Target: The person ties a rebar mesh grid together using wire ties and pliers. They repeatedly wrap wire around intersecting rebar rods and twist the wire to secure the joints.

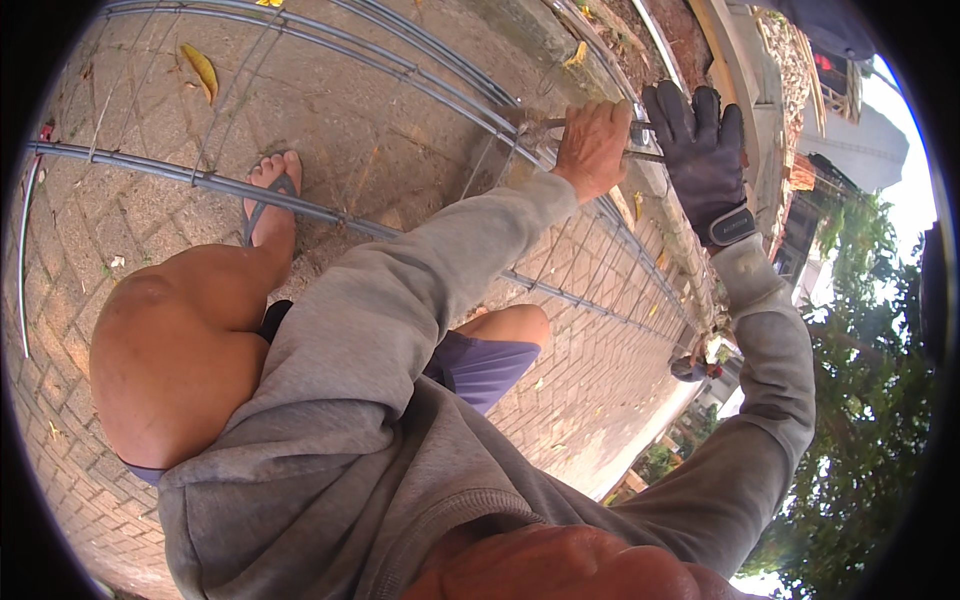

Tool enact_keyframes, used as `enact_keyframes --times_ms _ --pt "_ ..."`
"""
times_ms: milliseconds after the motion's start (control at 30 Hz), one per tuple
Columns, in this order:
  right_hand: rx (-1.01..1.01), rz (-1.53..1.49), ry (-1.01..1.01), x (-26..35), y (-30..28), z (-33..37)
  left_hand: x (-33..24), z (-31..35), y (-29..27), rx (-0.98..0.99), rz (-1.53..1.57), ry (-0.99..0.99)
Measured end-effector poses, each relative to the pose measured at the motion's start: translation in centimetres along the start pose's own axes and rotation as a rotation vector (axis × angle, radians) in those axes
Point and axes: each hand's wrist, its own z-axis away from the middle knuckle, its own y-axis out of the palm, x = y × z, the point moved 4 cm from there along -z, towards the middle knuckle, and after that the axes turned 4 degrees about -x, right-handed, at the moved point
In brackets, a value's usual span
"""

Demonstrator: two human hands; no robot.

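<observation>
My bare left hand (pixel 595 150) is closed around slim metal bars beside a long cage of grey steel rods (pixel 340 217). Two bar ends (pixel 645 155) stick out past its fingers toward my right hand. My right hand (pixel 698 155), in a dark glove with a wrist strap, lies against those ends. Its fingers are stretched out and slightly apart; the thumb and palm are hidden. Thin cross wires (pixel 235 105) join the cage's long rods. What the bars belong to is partly covered by my left hand.
My foot in a flip-flop (pixel 268 200) stands on brick paving (pixel 400 150) beside a cage rod. A yellow leaf (pixel 200 72) lies beyond it. A concrete kerb (pixel 540 40) and wooden boards (pixel 728 50) run past the hands. Trees (pixel 850 400) rise at the right.
</observation>
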Motion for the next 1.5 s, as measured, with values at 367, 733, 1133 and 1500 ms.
enact_keyframes --times_ms 367,733,1133,1500 --pt "0.138 0.314 -0.014 1.6 1.0 2.2 0.0 1.1 0.0 -0.087 0.125 0.089" --pt "0.234 0.002 0.058 1.5 -1.8 0.6 -1.5 1.7 -0.9 -0.086 -0.103 -0.153" --pt "-0.049 -0.049 -0.002 0.9 -2.5 1.6 -2.4 1.1 0.1 -0.257 0.154 -0.15" --pt "0.762 -0.464 0.224 -1.4 -0.6 -2.0 -2.5 1.1 -1.1 -0.093 -0.083 -0.141"
